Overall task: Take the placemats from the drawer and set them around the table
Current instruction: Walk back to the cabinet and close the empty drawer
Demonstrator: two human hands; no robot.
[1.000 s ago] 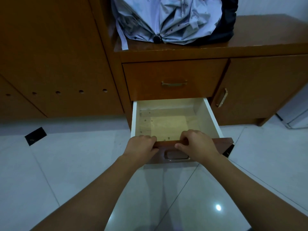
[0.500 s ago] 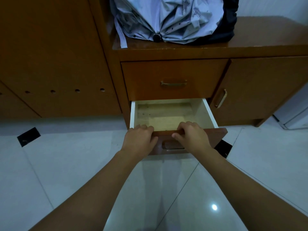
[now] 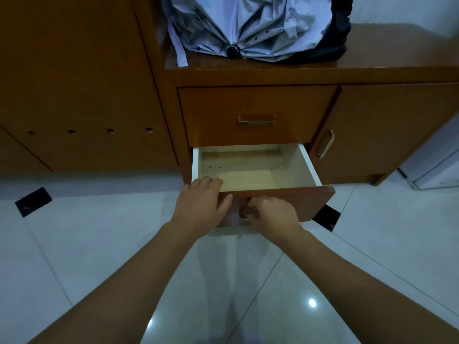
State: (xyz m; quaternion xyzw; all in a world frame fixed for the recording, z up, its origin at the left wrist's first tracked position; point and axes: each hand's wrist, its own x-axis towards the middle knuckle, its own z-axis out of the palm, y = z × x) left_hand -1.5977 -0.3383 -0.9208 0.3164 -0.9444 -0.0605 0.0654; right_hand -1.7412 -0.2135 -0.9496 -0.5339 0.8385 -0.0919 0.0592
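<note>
The lower drawer [image 3: 305, 167] of a brown wooden cabinet stands partly open, low in front of me. Its pale wooden inside shows only bare boards; no placemat is visible in the part I can see. My left hand [image 3: 202, 204] grips the top edge of the drawer's brown front panel [image 3: 313, 202], fingers over the rim and thumb on the face. My right hand [image 3: 272, 214] sits lower on the panel, fingers curled at the metal handle [image 3: 242, 214], which is mostly hidden. No table is in view.
A shut upper drawer [image 3: 255, 115] sits above, and a cabinet door [image 3: 387, 130] to the right. A folded grey umbrella [image 3: 248, 26] lies on the cabinet top. A tall wooden panel [image 3: 74, 83] stands at left. The floor is glossy white tile [image 3: 87, 244] with black insets [image 3: 33, 201].
The drawer has slid further into the cabinet. My right hand has dropped from the panel's top edge to the handle on its face; my left hand stays on the top edge.
</note>
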